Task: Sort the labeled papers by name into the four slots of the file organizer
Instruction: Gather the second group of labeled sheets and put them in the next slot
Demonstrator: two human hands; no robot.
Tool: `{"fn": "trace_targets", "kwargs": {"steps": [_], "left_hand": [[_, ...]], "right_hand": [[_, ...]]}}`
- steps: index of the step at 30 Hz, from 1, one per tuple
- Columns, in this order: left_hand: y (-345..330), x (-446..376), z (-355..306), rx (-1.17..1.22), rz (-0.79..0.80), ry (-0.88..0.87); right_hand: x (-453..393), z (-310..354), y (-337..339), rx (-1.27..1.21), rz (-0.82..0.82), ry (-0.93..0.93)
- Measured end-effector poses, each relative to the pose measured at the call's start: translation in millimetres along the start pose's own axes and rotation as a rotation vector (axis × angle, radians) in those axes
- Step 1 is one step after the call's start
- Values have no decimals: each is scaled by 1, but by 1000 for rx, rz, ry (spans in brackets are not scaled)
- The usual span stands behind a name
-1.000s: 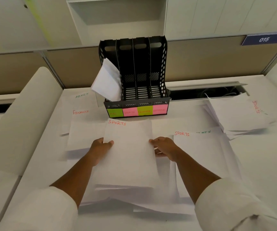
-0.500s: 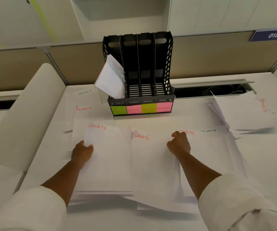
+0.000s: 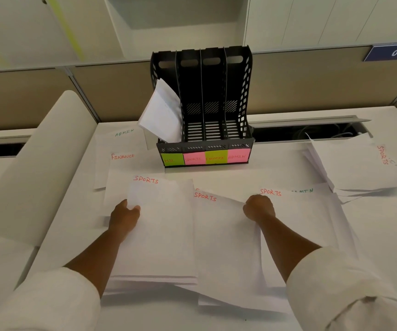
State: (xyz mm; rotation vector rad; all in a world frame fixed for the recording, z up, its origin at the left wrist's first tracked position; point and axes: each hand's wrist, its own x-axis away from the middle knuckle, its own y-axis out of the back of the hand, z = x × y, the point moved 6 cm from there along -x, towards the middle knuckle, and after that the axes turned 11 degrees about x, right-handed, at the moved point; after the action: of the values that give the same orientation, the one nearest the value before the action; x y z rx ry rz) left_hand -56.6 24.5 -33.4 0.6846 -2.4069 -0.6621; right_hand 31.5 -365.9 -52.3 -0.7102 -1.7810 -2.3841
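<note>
Organizer (image 3: pixel 213 101) stands upright at the back of the bench (image 3: pixel 372 235), four slots facing the person. Sticky notes on its front lip, left to right: green HR (image 3: pixel 172 158), pink SPORTS (image 3: pixel 193 158), green FINANCE (image 3: pixel 216 157), pink ADMIN (image 3: pixel 238 156). Leftmost slot holds a few sheets (image 3: pixel 162 113) leaning out to the left; the other three slots show bare floor slats.

Left hand (image 3: pixel 123 217) sits on the left pile (image 3: pixel 159 235), thumb on top of the upper-left corner of the top sheet, fingers under it — grip narrow, pinching that sheet. The sheet just under shows a red SPORTS label (image 3: pixel 146 179) above the top sheet's edge.

Right hand (image 3: pixel 259 207) is fisted on the upper-right edge of the middle sheet (image 3: pixel 226 247), labeled SPORTS in red at its top left; grip closed on that edge. This sheet lies beside the left pile, overlapping the right pile (image 3: pixel 312 223), whose top reads SPORTS, with a green ADMIN partly showing behind.

Far left: FINANCE sheet (image 3: pixel 122 156) and, behind it, ADMIN sheet (image 3: pixel 124 133). Far right: a fanned stack (image 3: pixel 360 168), SPORTS written sideways along its edge, well apart from both hands.

White sleeves (image 3: pixel 350 290) cover both forearms near the camera.
</note>
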Motion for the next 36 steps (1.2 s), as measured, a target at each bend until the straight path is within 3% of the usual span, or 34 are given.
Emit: {"fn": "trace_targets", "kwargs": {"steps": [7,14,18,20,23,24,27,32,36], "left_hand": [[10,-4,-9,-38,-147,-48],[17,-2,-26,-83,-226,-165],[21,6,-40,-99,-296,-291],[23,7,-46,-89,-328,-324],[24,8,-52,-70,-350,-332],[24,8,-53,-65,-361,-325],[26,6,-54,-41,-386,-288],[13,9,-62,14,-337,-326],[-8,8,-65,62,-184,-323]], "right_hand": [[-2,-9,24,-224,-115,-79],[-13,-2,15,-721,10,-98],[-15,-10,24,-716,-40,-117],[-13,-5,24,-691,5,-123],[-13,2,27,-932,134,-166],[-15,2,30,-831,121,-122],[-15,0,30,-827,205,-219],[-6,15,24,-1094,339,-156],[-6,32,16,-1303,393,-161]]}}
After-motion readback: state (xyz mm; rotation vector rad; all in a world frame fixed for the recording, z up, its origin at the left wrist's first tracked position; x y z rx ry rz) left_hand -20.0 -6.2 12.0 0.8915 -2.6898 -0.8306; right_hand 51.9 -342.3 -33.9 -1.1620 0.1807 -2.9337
